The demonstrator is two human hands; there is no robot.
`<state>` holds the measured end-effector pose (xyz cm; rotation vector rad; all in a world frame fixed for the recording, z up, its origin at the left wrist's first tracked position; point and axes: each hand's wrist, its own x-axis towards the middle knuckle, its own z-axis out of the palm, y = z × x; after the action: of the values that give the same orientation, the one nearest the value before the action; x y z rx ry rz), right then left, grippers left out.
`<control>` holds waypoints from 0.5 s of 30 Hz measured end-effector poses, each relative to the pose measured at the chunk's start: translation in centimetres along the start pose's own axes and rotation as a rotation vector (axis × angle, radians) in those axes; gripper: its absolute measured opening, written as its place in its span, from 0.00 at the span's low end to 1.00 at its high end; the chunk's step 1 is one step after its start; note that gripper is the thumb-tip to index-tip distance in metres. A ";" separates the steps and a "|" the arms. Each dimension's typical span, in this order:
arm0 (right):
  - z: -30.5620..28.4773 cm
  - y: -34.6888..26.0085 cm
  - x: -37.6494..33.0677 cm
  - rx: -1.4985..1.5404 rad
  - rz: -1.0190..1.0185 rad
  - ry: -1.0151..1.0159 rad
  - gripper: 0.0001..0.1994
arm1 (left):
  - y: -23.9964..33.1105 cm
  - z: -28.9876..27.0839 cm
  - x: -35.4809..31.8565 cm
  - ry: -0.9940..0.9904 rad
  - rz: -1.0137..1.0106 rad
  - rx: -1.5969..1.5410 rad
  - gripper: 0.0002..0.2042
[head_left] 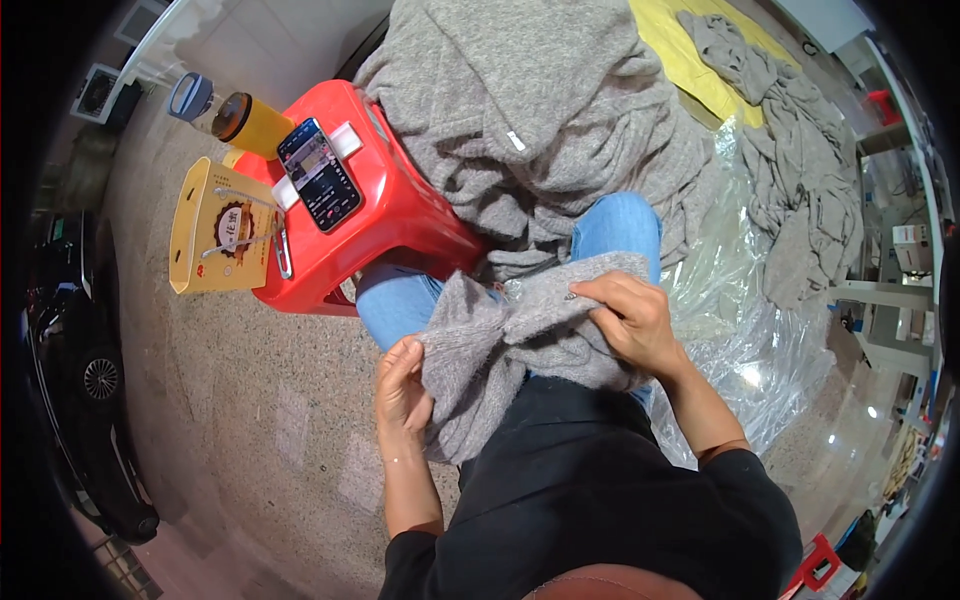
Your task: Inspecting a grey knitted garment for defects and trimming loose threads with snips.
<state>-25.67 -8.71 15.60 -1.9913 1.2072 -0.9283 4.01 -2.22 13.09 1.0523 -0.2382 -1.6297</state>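
The grey knitted garment (520,345) lies across the person's lap, over the blue jeans (615,230), just in front of the red plastic stool (400,215).

Hand state:
- The left hand (402,385) is closed on the garment's lower left edge, thumb on top, fingers curled beneath the fabric.
- The right hand (630,320) is closed in a pinch on a bunched fold at the garment's upper right; whether a small tool sits between the fingertips cannot be told.

Handling judgement: the knit looks soft, light and limp. It should drape and stretch rather than hold shape, and is not slippery. Grip it at edges or gathered folds, with both hands apart, to keep a section taut.

Materials near the stool:
- On the stool top lies a smartphone (318,175), glossy, flat, screen lit.
- Left of the stool stands a yellow cardboard carton (215,235), and behind it a yellow tumbler (250,122) on its side.
- Right of the stool rises a pile of grey knitwear (540,110), fuzzy and folded.
- Further right, clear plastic sheeting (740,340), crinkled and shiny, covers the speckled stone floor (250,420).
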 end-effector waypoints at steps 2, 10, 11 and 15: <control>0.5 -1.0 0.0 -0.148 -0.289 0.101 0.15 | -0.5 1.5 -0.1 0.024 0.018 0.040 0.06; 5.3 -5.1 -0.4 -0.057 -0.382 -0.045 0.15 | -2.6 4.9 -0.8 0.002 0.052 0.176 0.03; 5.7 -4.9 -0.4 -0.116 -0.383 -0.022 0.14 | -2.8 5.0 -0.9 0.003 0.052 0.176 0.03; 6.5 -4.7 -0.1 -0.198 -0.413 -0.012 0.11 | -2.5 5.0 -1.2 0.008 0.085 0.078 0.05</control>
<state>-18.16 -5.80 15.70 -2.4606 0.9247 -1.0199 -1.39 -2.11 14.94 1.0934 -0.3389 -1.5502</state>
